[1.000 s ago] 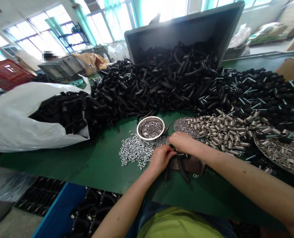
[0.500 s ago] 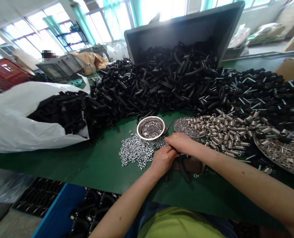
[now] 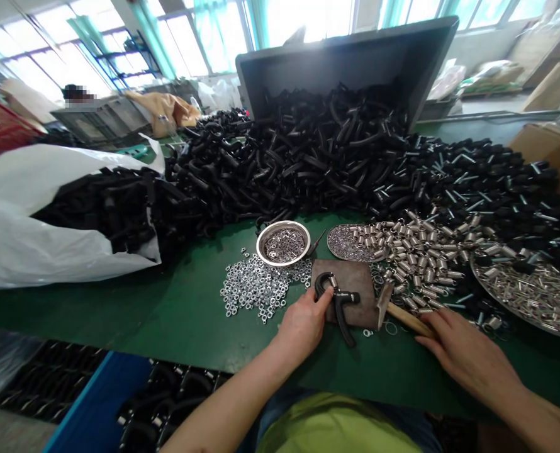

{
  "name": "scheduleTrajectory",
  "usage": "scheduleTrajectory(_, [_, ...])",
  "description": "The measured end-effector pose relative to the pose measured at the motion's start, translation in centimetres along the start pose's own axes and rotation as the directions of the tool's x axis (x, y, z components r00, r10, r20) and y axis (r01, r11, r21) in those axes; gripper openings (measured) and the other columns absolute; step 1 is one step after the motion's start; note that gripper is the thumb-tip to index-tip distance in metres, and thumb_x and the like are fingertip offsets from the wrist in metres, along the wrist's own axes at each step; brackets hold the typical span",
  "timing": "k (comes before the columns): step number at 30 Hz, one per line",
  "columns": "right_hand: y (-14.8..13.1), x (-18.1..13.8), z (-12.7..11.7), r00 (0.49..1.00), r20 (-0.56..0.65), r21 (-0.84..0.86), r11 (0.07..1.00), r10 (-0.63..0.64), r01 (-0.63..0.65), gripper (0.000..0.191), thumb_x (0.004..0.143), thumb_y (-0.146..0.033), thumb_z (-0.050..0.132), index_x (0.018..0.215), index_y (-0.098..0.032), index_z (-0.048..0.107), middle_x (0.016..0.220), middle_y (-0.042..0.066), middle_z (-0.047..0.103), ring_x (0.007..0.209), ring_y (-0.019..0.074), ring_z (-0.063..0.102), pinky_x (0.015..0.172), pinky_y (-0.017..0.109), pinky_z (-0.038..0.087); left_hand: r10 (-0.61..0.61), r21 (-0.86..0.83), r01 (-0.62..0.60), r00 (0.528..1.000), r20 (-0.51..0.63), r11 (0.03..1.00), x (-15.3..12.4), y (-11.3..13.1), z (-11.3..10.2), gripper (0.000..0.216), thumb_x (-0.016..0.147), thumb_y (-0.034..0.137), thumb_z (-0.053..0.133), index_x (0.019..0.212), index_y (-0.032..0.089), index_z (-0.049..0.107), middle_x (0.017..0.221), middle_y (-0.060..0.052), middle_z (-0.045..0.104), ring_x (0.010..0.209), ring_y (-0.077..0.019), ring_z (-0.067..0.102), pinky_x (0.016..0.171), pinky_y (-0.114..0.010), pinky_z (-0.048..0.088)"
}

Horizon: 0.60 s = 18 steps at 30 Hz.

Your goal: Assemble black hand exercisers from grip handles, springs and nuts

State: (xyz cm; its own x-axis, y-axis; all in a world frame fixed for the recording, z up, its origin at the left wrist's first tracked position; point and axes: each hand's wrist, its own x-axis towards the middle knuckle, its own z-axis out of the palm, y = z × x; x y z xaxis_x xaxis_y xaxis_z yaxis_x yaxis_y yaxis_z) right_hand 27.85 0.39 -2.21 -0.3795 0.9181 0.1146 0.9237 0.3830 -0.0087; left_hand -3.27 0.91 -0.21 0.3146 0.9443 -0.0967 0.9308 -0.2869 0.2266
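Note:
A black hand-grip exerciser (image 3: 342,311) with a small metal spring lies on a flat brown metal plate (image 3: 362,280). My left hand (image 3: 306,321) pinches its curved upper left part, thumb and forefinger against it. To the right, a hammer (image 3: 409,319) has its head on the plate's right edge. Around the end of its wooden handle my right hand (image 3: 464,346) has its fingers curled. Left of the plate are a heap of small metal nuts (image 3: 256,286) and a round metal bowl (image 3: 284,259) of small pins.
Metal springs (image 3: 421,258) heap up beside an oval tray (image 3: 355,257) of small parts. A large tray (image 3: 539,324) of metal pins stands at right. Black handles (image 3: 299,157) spill from a tipped grey bin (image 3: 355,60). A white bag (image 3: 29,189) lies at left; a blue crate (image 3: 86,402) is below.
My hands have come apart. The right one has moved right and down onto the hammer handle. The left stays at the exerciser, which now shows on the plate. The view has shifted slightly.

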Motion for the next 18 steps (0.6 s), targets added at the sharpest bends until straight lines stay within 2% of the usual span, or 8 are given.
scheduleTrajectory(2, [0.5, -1.2, 0.4, 0.998, -0.044, -0.044, 0.998, 0.034, -0.036, 0.021, 0.086, -0.034, 0.045, 0.091, -0.018, 0.056, 0.085, 0.010, 0.061, 0.074, 0.0237, 0.060, 0.066, 0.036, 0.046, 0.015, -0.002, -0.015, 1.000, 0.002, 1.000, 0.2, 0.0, 0.1, 0.053, 0.086, 0.014, 0.036, 0.137, 0.026, 0.030, 0.111, -0.011, 0.050, 0.087, -0.0197, 0.058, 0.073, -0.031, 0.050])
scheduleTrajectory(4, [0.1, -0.9, -0.1, 0.996, -0.058, -0.054, 0.996, 0.073, -0.077, 0.024, 0.088, -0.035, 0.041, 0.094, -0.017, 0.055, 0.084, 0.010, 0.064, 0.071, 0.0248, 0.061, 0.063, 0.036, 0.046, 0.016, -0.001, -0.016, 1.000, -0.003, 1.000, 0.2, 0.0, 0.1, 0.053, 0.086, 0.014, 0.035, 0.138, 0.026, 0.029, 0.112, -0.011, 0.050, 0.088, -0.0194, 0.058, 0.073, -0.031, 0.050])
scheduleTrajectory(6, [-0.9, 0.6, -1.4, 0.992, -0.034, 0.019, 0.992, 0.123, -0.122, 0.028, 0.090, -0.038, 0.037, 0.100, -0.018, 0.055, 0.082, 0.008, 0.066, 0.063, 0.0238, 0.062, 0.055, 0.034, 0.044, 0.012, -0.002, -0.012, 1.000, -0.010, 1.000, 0.1, 0.0, 0.2, 0.053, 0.087, 0.014, 0.035, 0.138, 0.027, 0.028, 0.114, -0.011, 0.049, 0.089, -0.0191, 0.057, 0.074, -0.030, 0.049])
scheduleTrajectory(8, [-2.5, 2.8, -2.8, 0.990, -0.027, 0.176, 0.975, 0.140, -0.133, 0.032, 0.092, -0.036, 0.032, 0.110, -0.019, 0.052, 0.088, 0.007, 0.069, 0.066, 0.0223, 0.065, 0.054, 0.032, 0.045, 0.005, -0.009, -0.005, 1.000, -0.018, 1.000, 0.0, 0.1, 0.3, 0.052, 0.088, 0.015, 0.034, 0.138, 0.027, 0.028, 0.115, -0.011, 0.049, 0.090, -0.0190, 0.057, 0.074, -0.030, 0.049])
scheduleTrajectory(10, [-4.1, 5.2, -3.7, 0.991, -0.053, 0.326, 0.940, 0.119, -0.096, 0.034, 0.094, -0.032, 0.028, 0.119, -0.020, 0.047, 0.099, 0.007, 0.069, 0.078, 0.0209, 0.067, 0.064, 0.030, 0.048, 0.000, -0.019, -0.001, 1.000, -0.028, 1.000, -0.1, 0.2, 0.3, 0.051, 0.088, 0.015, 0.033, 0.138, 0.027, 0.028, 0.115, -0.011, 0.049, 0.091, -0.0190, 0.057, 0.075, -0.031, 0.049])
scheduleTrajectory(13, [-5.9, 7.8, -3.7, 0.999, 0.004, 0.358, 0.933, 0.042, -0.041, 0.034, 0.093, -0.029, 0.031, 0.119, -0.022, 0.051, 0.102, 0.007, 0.069, 0.081, 0.0217, 0.067, 0.068, 0.031, 0.048, -0.005, -0.034, 0.003, 0.999, -0.042, 0.999, -0.2, 0.4, 0.1, 0.053, 0.087, 0.014, 0.036, 0.138, 0.027, 0.029, 0.115, -0.010, 0.050, 0.094, -0.0191, 0.056, 0.077, -0.030, 0.049])
scheduleTrajectory(15, [-6.4, 8.3, -3.4, 0.997, 0.073, 0.333, 0.943, 0.005, -0.029, 0.032, 0.092, -0.031, 0.034, 0.114, -0.023, 0.055, 0.097, 0.006, 0.070, 0.076, 0.0222, 0.067, 0.064, 0.031, 0.048, -0.012, -0.045, 0.010, 0.999, -0.052, 0.999, -0.3, 0.4, 0.0, 0.053, 0.086, 0.013, 0.037, 0.137, 0.028, 0.031, 0.114, -0.009, 0.050, 0.094, -0.0185, 0.056, 0.078, -0.029, 0.049])
scheduleTrajectory(18, [-6.8, 7.3, -3.6, 1.000, 0.021, 0.372, 0.928, -0.001, -0.007, 0.034, 0.093, -0.029, 0.032, 0.119, -0.023, 0.053, 0.102, 0.007, 0.070, 0.084, 0.0214, 0.067, 0.070, 0.031, 0.050, -0.049, -0.074, 0.043, 0.996, -0.076, 0.996, -0.4, 0.2, 0.2, 0.049, 0.086, 0.016, 0.039, 0.134, 0.026, 0.036, 0.110, -0.007, 0.053, 0.093, -0.0175, 0.056, 0.079, -0.028, 0.048])
